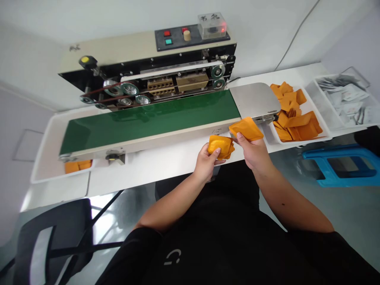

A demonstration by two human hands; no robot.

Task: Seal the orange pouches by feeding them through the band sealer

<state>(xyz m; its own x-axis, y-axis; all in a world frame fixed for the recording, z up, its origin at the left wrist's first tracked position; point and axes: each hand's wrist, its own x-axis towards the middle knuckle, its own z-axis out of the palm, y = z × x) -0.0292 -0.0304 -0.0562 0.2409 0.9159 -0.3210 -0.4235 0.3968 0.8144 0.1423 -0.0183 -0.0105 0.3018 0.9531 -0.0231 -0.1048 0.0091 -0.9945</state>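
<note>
My left hand is closed on a small stack of orange sachets, thumb on top, just in front of the sealing machine's edge. In my right hand a single orange sachet is pinched between thumb and fingers, held near the right end of the belt. The band sealing machine stands behind, with a green conveyor belt and a bare metal end plate. To the right, a white bin holds many loose orange sachets.
Farther right is a bin of silver and white packets. At the left, a white tray under the belt's end holds orange sachets. A blue stool stands at right, a black chair at lower left.
</note>
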